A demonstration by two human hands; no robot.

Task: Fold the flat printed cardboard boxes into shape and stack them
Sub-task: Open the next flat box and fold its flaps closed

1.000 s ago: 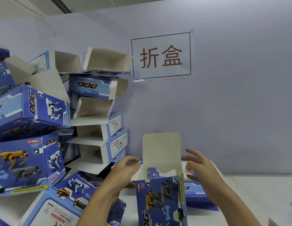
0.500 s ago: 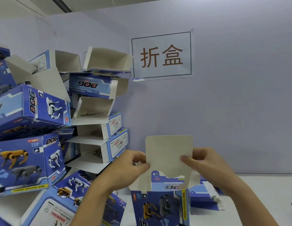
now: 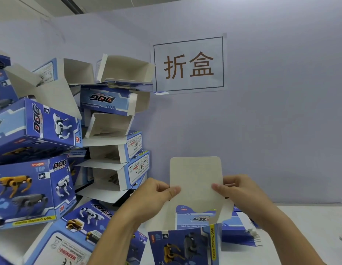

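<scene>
From the head camera, the person is holding a blue printed box (image 3: 187,243) upright in front of them, low in the middle of the view, above the white tabletop (image 3: 304,232). Its tall top flap (image 3: 196,182) stands straight up, plain grey-white side facing us, with rounded upper corners. The left hand (image 3: 156,197) has its grip on the flap's left edge, thumb laid across the near face and the fingers curled behind. The right hand (image 3: 241,194) pinches the right edge the same way, thumb in front, fingers tucked behind the card. Below the flap the box mouth is open, and an inner panel reading "DOG" shows upside down; a small side flap (image 3: 226,211) sticks out on the right, just under the right hand. The front face carries pictures of yellow and grey robot dogs.

To the left, a leaning pile of folded boxes (image 3: 57,146) climbs against the wall, many tilted, several with their open ends and loose flaps toward us. One box (image 3: 74,236) lies on its side at the bottom, touching the person's left forearm in the view. Behind the held box, flat blue cardboard (image 3: 241,232) lies on the tabletop. On the pale wall hangs a paper sign (image 3: 189,63) with two large brown characters in a dark frame.
</scene>
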